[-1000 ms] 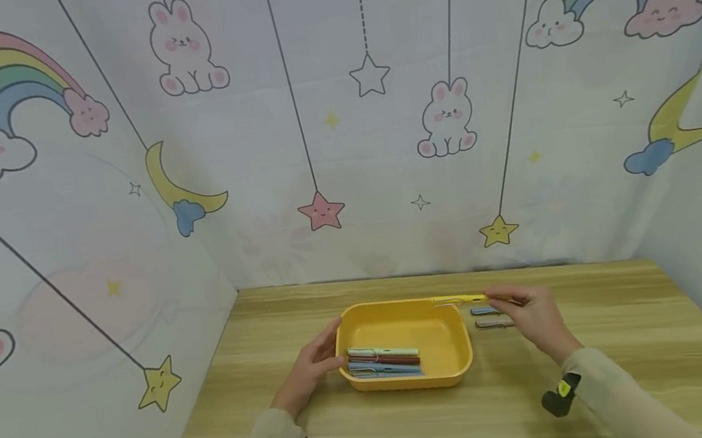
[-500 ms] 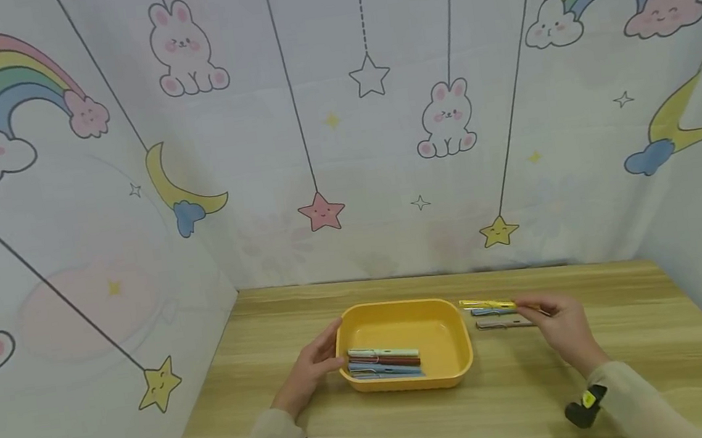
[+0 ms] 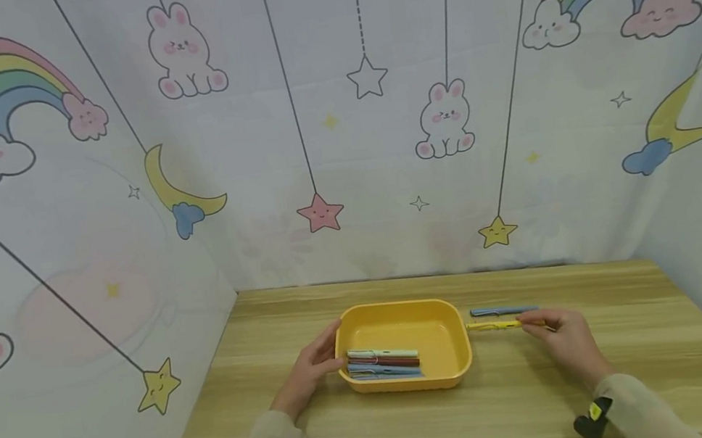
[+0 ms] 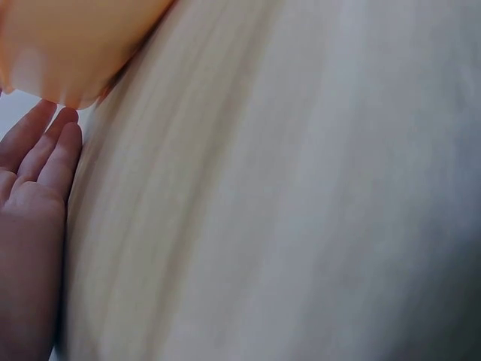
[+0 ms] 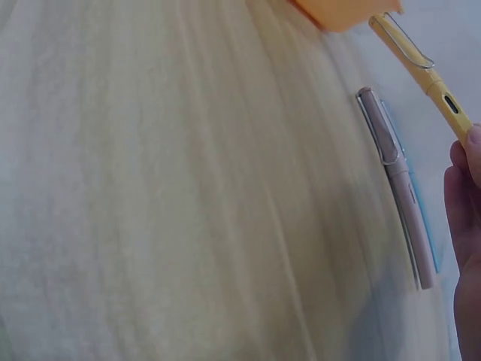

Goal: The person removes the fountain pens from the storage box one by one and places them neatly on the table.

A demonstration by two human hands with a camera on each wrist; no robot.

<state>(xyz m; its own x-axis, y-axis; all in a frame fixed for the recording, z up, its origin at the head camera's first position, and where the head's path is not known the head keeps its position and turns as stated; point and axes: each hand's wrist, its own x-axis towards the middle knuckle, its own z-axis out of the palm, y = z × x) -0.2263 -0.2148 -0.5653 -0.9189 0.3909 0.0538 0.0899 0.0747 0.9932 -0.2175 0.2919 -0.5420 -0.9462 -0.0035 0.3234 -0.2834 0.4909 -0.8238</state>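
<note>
My right hand (image 3: 566,339) pinches a yellow fountain pen (image 3: 495,325) by one end, its clip end pointing left toward the right wall of a yellow plastic tray (image 3: 411,385). The right wrist view has this pen raised over the table, above a mauve pen (image 5: 406,195) lying there. A blue pen (image 3: 500,311) lies just behind. My left hand (image 3: 307,372) rests against the tray's left side; in the left wrist view its fingers (image 4: 60,162) are straight and touch the tray wall. Inside the tray, pens lie side by side at front left: pale green (image 3: 394,352), dark red (image 3: 401,361) and blue (image 3: 402,370).
A wood-grain table (image 3: 455,425) carries everything. White cloth walls (image 3: 387,244) printed with rabbits, stars and rainbows close off the back and both sides.
My right hand has carried the yellow pen from above the tray's back right corner to the right, then forward, over the mauve pen. The left hand and tray stay put.
</note>
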